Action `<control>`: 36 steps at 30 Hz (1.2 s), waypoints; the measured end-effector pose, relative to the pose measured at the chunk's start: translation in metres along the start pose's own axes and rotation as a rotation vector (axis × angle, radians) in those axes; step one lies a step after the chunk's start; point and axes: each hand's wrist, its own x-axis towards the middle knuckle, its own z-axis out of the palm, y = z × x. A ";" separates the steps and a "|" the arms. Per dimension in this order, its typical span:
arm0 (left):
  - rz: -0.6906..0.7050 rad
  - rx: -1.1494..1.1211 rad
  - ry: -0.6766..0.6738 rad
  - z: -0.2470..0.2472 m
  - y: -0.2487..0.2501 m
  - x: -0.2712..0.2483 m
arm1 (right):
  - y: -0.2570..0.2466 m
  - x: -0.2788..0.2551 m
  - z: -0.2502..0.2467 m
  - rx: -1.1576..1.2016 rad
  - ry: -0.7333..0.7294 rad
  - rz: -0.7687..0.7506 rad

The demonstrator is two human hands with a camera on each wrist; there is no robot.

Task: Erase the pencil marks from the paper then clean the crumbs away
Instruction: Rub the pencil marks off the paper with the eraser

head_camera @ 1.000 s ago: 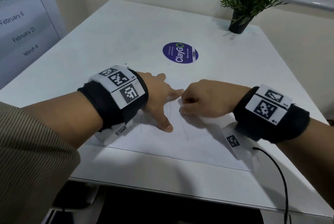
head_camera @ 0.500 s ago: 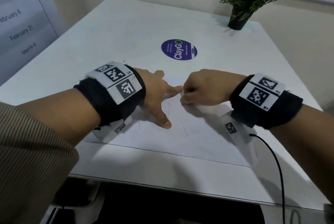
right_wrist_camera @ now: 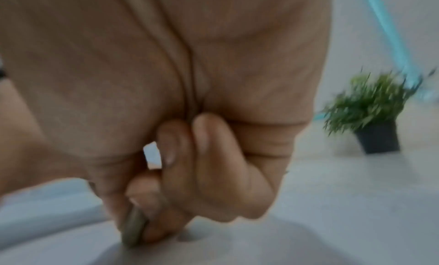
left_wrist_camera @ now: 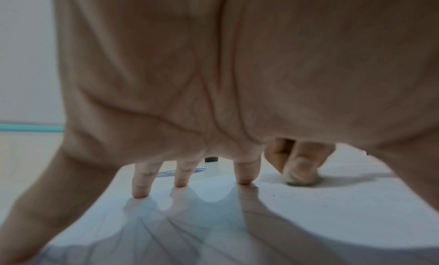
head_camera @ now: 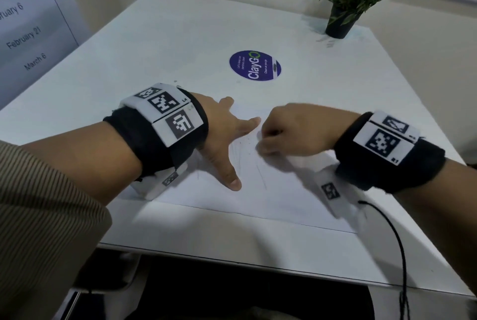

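Observation:
A white sheet of paper [head_camera: 271, 198] lies near the table's front edge, with faint pencil marks [head_camera: 247, 157] at its middle. My left hand [head_camera: 222, 144] presses flat on the sheet, its fingers [left_wrist_camera: 142, 182] spread and straight. Just to the right, my right hand [head_camera: 268, 142] is curled into a fist and pinches a small greyish eraser [right_wrist_camera: 133, 229]. The eraser's tip [left_wrist_camera: 300, 181] touches the paper beside my left index finger. Tiny dark crumbs [left_wrist_camera: 273, 195] speckle the sheet around it. The right wrist view is blurred.
A round purple ClayGo sticker [head_camera: 254, 65] sits on the white table [head_camera: 154, 48] beyond the paper. A potted plant [head_camera: 340, 22] stands at the far right corner. A black cable [head_camera: 395, 237] hangs off the front edge by my right wrist. A dated board [head_camera: 25, 35] stands at the left.
My right hand has made small strokes with the eraser, away and back toward me. The left hand has stayed pressed on the paper.

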 end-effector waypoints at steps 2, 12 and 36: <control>-0.007 0.009 0.005 -0.001 0.001 -0.001 | -0.001 -0.002 0.001 -0.032 0.034 0.017; -0.001 0.001 -0.012 -0.001 0.001 0.000 | -0.016 -0.012 0.011 -0.034 -0.073 -0.088; -0.010 -0.005 -0.020 -0.001 -0.001 0.005 | -0.016 -0.030 0.019 0.040 -0.116 -0.095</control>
